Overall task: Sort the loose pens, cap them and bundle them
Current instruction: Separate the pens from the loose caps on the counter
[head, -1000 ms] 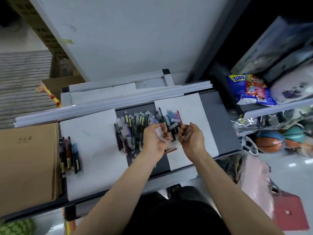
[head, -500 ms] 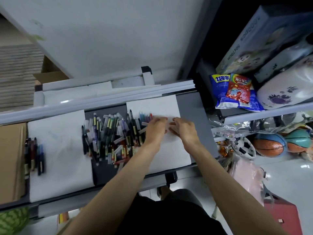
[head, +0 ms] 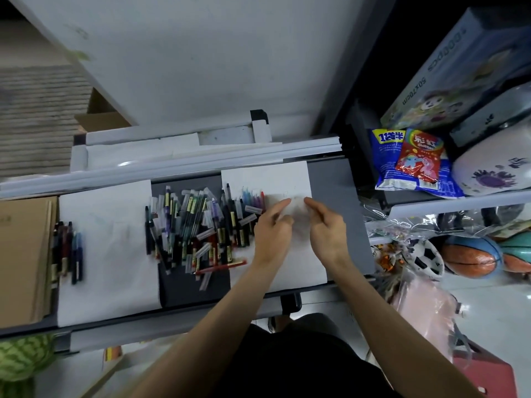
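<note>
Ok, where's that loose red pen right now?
Head view, centre: the red pen lies at the near edge of the pen pile, reaching onto the right-hand paper sheet, beside the left wrist.

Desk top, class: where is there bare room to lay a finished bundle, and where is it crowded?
Free: the left sheet, between the pen row and the pen pile; the grey strip right of the right sheet. Crowded: the pile, and that sheet's far part, where the left hand and right hand work.
</note>
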`<state>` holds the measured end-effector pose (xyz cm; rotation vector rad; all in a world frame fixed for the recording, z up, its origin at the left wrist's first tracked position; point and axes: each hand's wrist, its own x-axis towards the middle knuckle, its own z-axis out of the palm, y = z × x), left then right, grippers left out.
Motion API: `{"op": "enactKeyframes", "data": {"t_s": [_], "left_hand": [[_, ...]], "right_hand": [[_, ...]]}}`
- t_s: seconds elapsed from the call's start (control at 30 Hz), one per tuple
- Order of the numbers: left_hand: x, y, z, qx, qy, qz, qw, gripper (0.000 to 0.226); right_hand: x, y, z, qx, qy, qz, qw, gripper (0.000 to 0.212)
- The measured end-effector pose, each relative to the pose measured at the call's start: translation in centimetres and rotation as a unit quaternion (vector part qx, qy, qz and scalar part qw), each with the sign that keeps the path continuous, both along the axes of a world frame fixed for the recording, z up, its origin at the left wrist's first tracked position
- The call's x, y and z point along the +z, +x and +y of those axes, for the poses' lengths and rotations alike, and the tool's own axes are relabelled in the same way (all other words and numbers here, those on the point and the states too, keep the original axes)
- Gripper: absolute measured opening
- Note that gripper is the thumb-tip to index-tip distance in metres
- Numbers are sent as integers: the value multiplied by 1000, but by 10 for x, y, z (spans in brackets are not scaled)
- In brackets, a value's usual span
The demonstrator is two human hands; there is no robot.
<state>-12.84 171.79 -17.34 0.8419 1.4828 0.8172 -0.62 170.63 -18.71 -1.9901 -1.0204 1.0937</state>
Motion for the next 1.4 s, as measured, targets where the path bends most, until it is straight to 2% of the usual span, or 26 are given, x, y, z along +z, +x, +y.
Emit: {"op": "enactKeyframes", "data": {"t_s": [0.1,0.23,0.33,0.53,0.7,0.83,1.13,1.4], "left_hand": [[5,-8,2,-29,5,-8,1000,51],[14,-25,3,-104,20,-4,994,52],[21,-42,2,-157,41,15,987,51],[33,-92,-6,-197,30,26,980,39],[33,-146,-21,-248,44,129,959,33],[33,-192,-23,-297,66,263,916,36],[37,-281,-32,-271,35,403,874,21],[27,-316,-29,-245,-7,413,877,39]], "right_hand": [[9,-1,-2,25,7,-48,999,52],[24,-12,-6,65,24,-117,991,37],[34,-28,-8,96,25,-145,984,35],[43,-68,-13,165,46,-235,957,36],[42,-106,-24,211,33,-271,939,29],[45,-144,-31,258,32,-292,920,28],[52,-221,-19,373,44,-319,870,27],[52,-226,3,301,-8,-315,900,19]]}}
